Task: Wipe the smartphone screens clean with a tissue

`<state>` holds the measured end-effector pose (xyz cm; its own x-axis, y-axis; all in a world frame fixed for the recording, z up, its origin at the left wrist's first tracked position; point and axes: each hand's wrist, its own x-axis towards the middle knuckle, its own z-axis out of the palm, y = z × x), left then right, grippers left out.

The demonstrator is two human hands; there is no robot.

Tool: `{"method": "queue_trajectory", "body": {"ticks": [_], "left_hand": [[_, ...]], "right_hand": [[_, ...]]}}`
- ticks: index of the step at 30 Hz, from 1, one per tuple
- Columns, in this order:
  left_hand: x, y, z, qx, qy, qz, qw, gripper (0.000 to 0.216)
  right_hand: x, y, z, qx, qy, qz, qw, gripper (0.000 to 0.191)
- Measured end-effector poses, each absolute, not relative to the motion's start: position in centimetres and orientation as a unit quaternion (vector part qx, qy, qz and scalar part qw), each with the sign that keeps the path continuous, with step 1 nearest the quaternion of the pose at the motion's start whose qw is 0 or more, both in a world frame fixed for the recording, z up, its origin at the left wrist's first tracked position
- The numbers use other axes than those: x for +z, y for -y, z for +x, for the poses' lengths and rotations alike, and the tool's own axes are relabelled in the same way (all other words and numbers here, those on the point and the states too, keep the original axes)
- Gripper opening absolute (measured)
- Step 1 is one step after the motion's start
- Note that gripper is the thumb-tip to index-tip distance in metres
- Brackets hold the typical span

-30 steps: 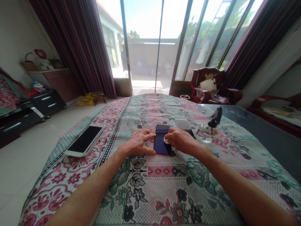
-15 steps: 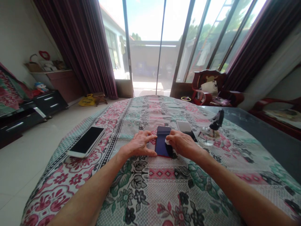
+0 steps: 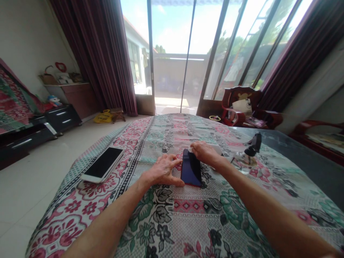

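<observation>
A dark smartphone [image 3: 191, 170] with a red lower edge lies flat on the patterned tablecloth [image 3: 188, 229]. My left hand [image 3: 166, 170] rests at its left side, thumb and fingers spread, fingertips at or near the edge. At the phone's top end, my right hand [image 3: 202, 151] pinches a small white wipe [image 3: 190, 149] against the screen. Partly hidden behind that hand is a white phone [image 3: 216, 148]. Further right stands a clear spray bottle [image 3: 245, 157] with a black nozzle. A large white phone with a black screen [image 3: 103, 164] lies off to the left.
Beyond the table are glass sliding doors [image 3: 174, 82] between purple curtains [image 3: 99, 61]. A red wooden chair [image 3: 242, 104] stands behind at the right, beside a dark tabletop [image 3: 279, 143]. Black drawers [image 3: 63, 118] and a yellow bag [image 3: 103, 116] are at the left.
My right hand has slid the wipe from the middle of the dark phone's screen up to its top end. My left hand stays by the left edge. The camera view has shifted slightly.
</observation>
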<state>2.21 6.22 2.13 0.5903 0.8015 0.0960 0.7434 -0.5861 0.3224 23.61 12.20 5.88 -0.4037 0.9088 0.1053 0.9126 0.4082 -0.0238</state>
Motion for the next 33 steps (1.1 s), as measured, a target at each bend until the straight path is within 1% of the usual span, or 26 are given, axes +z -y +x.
{"method": "queue_trajectory", "body": {"ticks": [3, 8, 12, 18, 22, 29, 33], "left_hand": [[2.0, -6.2, 2.4, 0.119, -0.444, 0.880, 0.121, 0.087], [1.8, -6.2, 2.5, 0.113, -0.447, 0.880, 0.113, 0.089], [2.2, -6.3, 2.1, 0.112, -0.433, 0.886, 0.122, 0.090], [2.4, -6.5, 1.3, 0.086, -0.418, 0.892, 0.150, 0.104], [2.5, -6.6, 1.0, 0.068, -0.409, 0.897, 0.151, 0.109], [2.8, -6.4, 0.8, 0.051, -0.402, 0.901, 0.156, 0.115], [2.8, -6.7, 0.6, 0.047, -0.404, 0.896, 0.175, 0.114]], "right_hand": [[5.7, -12.7, 23.3, -0.006, 0.833, -0.553, 0.032, 0.025], [5.5, -12.3, 23.2, -0.004, 0.833, -0.552, 0.041, 0.027], [5.4, -11.7, 23.3, 0.005, 0.838, -0.543, 0.061, 0.027], [4.7, -10.8, 22.8, 0.036, 0.851, -0.516, 0.091, 0.024], [4.0, -10.6, 22.5, 0.038, 0.861, -0.492, 0.119, 0.023], [4.1, -9.9, 22.6, 0.040, 0.865, -0.479, 0.148, 0.019], [4.1, -8.5, 22.9, 0.028, 0.887, -0.422, 0.184, 0.020]]}}
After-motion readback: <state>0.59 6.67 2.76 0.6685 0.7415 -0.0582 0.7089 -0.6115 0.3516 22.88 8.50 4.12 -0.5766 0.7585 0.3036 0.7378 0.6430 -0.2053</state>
